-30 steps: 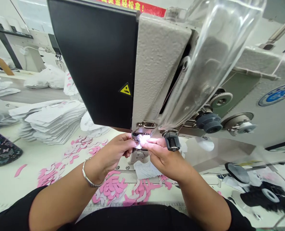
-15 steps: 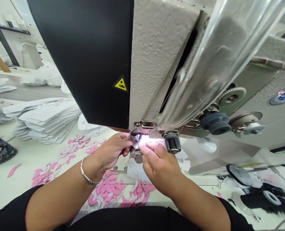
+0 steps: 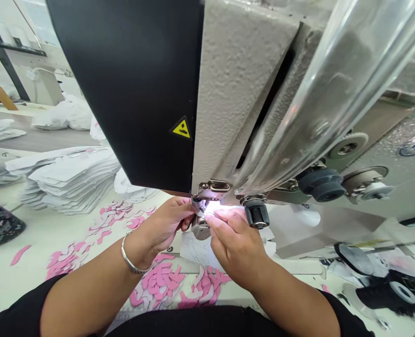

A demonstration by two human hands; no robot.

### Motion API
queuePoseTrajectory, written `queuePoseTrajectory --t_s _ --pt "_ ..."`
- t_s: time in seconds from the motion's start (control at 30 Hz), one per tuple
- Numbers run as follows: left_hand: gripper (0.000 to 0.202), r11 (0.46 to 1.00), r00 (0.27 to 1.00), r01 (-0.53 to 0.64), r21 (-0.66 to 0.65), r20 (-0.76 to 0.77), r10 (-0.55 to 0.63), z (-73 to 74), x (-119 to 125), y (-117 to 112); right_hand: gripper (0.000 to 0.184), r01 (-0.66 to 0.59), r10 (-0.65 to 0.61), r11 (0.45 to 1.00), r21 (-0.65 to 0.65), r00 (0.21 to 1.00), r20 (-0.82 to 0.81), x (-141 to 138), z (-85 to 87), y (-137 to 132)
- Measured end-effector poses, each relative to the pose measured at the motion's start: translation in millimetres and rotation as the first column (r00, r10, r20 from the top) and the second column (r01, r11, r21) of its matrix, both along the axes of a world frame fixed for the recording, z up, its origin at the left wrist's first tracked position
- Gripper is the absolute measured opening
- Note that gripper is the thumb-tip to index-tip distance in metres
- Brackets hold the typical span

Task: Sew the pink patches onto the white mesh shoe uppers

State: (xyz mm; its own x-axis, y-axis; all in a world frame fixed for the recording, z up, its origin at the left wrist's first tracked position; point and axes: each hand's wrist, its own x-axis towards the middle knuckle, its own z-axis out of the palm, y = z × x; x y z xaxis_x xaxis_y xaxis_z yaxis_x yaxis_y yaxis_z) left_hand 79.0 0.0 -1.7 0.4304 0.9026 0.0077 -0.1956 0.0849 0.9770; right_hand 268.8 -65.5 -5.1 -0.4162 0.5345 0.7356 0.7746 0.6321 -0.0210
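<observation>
Under the head of a sewing machine (image 3: 249, 89), both hands meet at the brightly lit needle area. My left hand (image 3: 165, 222), with a silver bracelet at the wrist, is closed in a pinch just left of the presser foot (image 3: 198, 203); what its fingertips hold is hidden. From the right, my right hand (image 3: 237, 241) is closed on a white textured fabric piece (image 3: 198, 248), its fingertips close to the needle. That fabric hangs over the small metal-ended arm (image 3: 201, 230) below the needle and shows on both sides of my right hand.
Pink and white curved cutouts (image 3: 160, 281) lie scattered on the table near me and to the left. Stacked white fabric pieces (image 3: 74, 178) stand farther left, beside a dark patterned container (image 3: 0, 222). A black thread spool (image 3: 386, 297) lies at right. Tension knobs (image 3: 321, 185) jut from the machine.
The view has shifted slightly, so the machine and hands appear a little lower and to the right. Both hands keep nearly the same grip beside the needle.
</observation>
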Motion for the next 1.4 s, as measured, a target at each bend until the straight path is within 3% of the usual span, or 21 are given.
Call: queuePoseTrajectory --t_s 0.23,0.83,1.0,1.17,1.4 --pt "0.048 1.000 0.999 -0.008 0.009 0.034 0.008 -4.2 2 4 0.031 0.055 -0.056 0.998 -0.025 0.998 -0.025 1 -7.5 6" --pt "0.044 1.000 0.997 0.008 -0.008 0.072 -0.007 1.4 5 0 0.030 0.024 -0.026 0.996 -0.088 0.999 -0.029 4 -6.7 10" --pt "0.037 0.998 0.995 -0.048 -0.034 0.086 0.051 0.5 4 -4 0.026 0.013 -0.023 0.993 -0.121 0.997 -0.080 1 -0.3 11" --pt "0.019 0.996 0.992 -0.085 -0.037 0.089 0.088 0.0 2 -30 0.018 -0.089 0.061 0.986 -0.142 0.980 -0.189 -1 3.7 6" --pt "0.020 0.992 0.996 0.050 -0.114 0.076 -0.042 -18.4 -3 -87 0.024 -0.160 0.163 0.987 0.032 0.960 -0.226 -8 -9.4 -26"
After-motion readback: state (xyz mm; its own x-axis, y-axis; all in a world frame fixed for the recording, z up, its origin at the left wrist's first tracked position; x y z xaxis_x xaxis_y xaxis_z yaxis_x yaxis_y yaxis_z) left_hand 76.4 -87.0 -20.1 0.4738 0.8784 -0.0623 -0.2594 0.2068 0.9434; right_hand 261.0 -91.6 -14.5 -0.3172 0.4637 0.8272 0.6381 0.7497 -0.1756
